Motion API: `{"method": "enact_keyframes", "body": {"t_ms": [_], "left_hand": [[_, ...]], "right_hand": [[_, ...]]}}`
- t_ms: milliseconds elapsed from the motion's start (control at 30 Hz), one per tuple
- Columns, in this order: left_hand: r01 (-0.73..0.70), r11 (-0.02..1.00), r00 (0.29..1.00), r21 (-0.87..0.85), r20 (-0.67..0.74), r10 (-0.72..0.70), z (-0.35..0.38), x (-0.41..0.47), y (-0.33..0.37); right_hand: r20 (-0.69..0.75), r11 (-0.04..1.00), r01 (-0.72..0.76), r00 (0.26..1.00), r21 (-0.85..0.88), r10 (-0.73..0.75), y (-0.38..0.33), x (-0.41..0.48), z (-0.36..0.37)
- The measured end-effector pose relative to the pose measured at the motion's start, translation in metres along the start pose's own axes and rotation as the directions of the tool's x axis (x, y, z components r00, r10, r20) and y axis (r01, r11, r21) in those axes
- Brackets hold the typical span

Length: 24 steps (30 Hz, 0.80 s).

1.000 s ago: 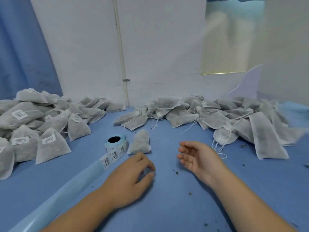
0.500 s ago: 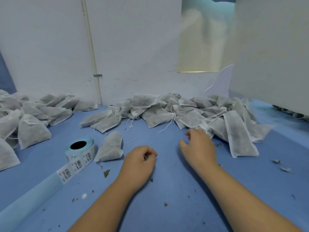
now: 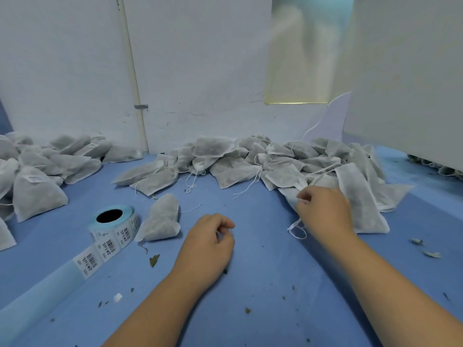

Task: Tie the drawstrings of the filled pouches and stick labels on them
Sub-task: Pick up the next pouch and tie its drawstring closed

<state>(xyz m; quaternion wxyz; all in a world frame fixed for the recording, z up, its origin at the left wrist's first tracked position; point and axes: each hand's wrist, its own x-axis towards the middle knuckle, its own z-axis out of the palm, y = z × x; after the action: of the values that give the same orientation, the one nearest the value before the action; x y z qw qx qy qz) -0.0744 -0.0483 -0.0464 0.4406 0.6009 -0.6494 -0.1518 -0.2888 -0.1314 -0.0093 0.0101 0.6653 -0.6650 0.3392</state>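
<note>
Right hand (image 3: 323, 211) curled onto untied pouch (image 3: 289, 195), gripping it at near edge of untied pouch pile (image 3: 233, 171) along back wall. Drawstring loop (image 3: 297, 230) pokes out beside my wrist. Left hand (image 3: 208, 242) mid-table, fingers curled in, thumb at fingertips; can't tell if pinching anything. Label roll (image 3: 112, 221) off to its left, barcode strip unrolled toward me, lone pouch (image 3: 161, 219) just beside it. Labelled pouches (image 3: 35, 194) heaped far left. Leaf crumbs (image 3: 154, 260) scattered on blue table (image 3: 263, 271).

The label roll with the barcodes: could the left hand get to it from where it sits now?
Probably yes. The left hand is just right of the label roll. The lone pouch lies partly between them, but it is low, and bare table leads straight to the unrolled label strip.
</note>
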Motion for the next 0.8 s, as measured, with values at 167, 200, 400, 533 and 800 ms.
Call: {"method": "enact_keyframes", "body": {"t_ms": [167,200,400,533,800], "left_hand": [[-0.164,0.976,0.976,0.143,-0.121,0.182,-0.006,-0.005,0.008],[-0.208,0.963,0.964,0.171,-0.130,0.232,-0.008,-0.006,0.011],[-0.311,0.921,0.936,0.233,-0.095,0.340,-0.009,-0.014,0.024],[-0.311,0.919,0.937,0.244,-0.084,0.340,-0.013,-0.011,0.024],[-0.269,0.945,0.940,0.185,-0.163,0.299,-0.015,-0.010,0.018]], "right_hand": [[0.106,0.899,0.164,0.969,0.406,-0.225,-0.027,-0.018,-0.020],[0.121,0.864,0.187,0.955,0.467,-0.271,-0.032,-0.022,-0.024],[0.277,0.618,0.052,0.862,0.784,-0.424,-0.053,-0.040,-0.036],[0.366,0.535,-0.116,0.845,0.837,-0.390,-0.054,-0.037,-0.036],[0.594,0.660,-0.186,0.652,0.728,-0.472,-0.043,-0.035,-0.030]]}}
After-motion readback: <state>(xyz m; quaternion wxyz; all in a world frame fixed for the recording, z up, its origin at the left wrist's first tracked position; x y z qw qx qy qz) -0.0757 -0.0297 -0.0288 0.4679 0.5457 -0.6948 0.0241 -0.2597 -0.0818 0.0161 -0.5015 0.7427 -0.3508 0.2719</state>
